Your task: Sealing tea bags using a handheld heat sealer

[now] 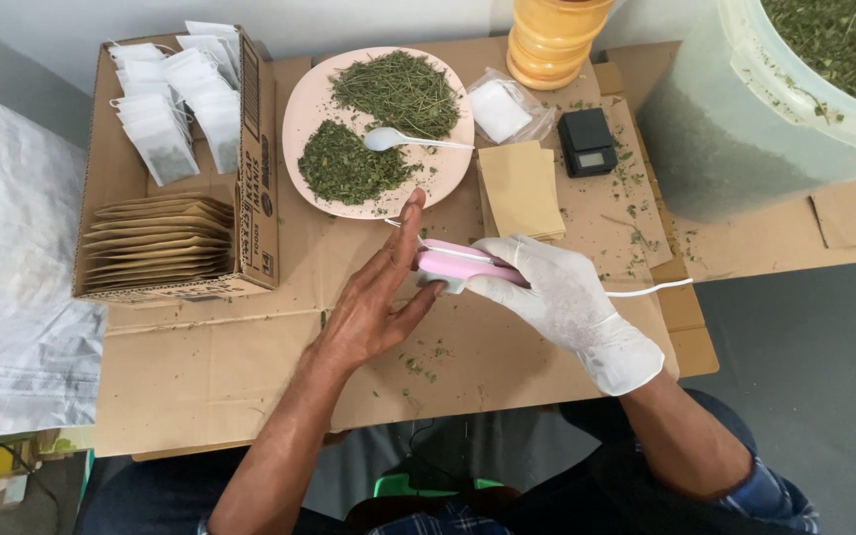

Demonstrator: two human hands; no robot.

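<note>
My gloved right hand (562, 297) grips the pink sealer (460, 265) mid-desk; my bare left hand (380, 297) lies flat against its tip. Filled tea bags (175, 109) fill the box at the far-left corner; herbs remain on the plate (299, 109).

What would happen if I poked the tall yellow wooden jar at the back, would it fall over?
Probably not easily. The yellow wooden jar stands upright on the cardboard and looks thick-walled, so likely heavy for its size. Its ribbed sides would probably give fingers good hold. If it did tip, its round shape could let it roll toward the pink plate.
</note>
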